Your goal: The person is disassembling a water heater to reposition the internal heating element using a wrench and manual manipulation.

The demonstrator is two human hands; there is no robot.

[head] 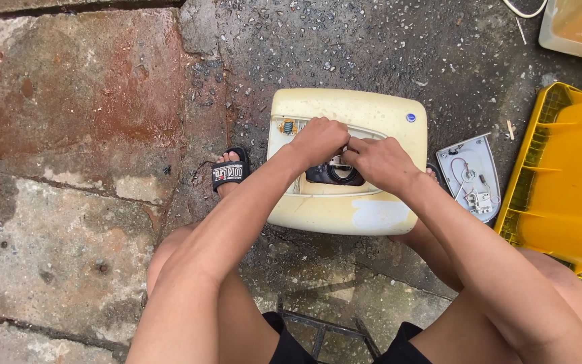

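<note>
A yellowed cream plastic appliance housing (372,114) lies on the wet ground between my feet, its open recess facing up. Inside the recess sit a black round part (335,175) and a small coil with wires (287,126) at the left end. My left hand (318,140) is curled over the upper edge of the recess, fingers closed on something small that I cannot make out. My right hand (380,162) meets it from the right, fingers pinched at the same spot above the black part.
A grey panel with wires and a small switch (471,175) lies right of the housing. A yellow plastic crate (567,182) stands at the far right, a cream tub (577,27) at the top right. My left foot in a black sandal (229,172) rests on stone slabs.
</note>
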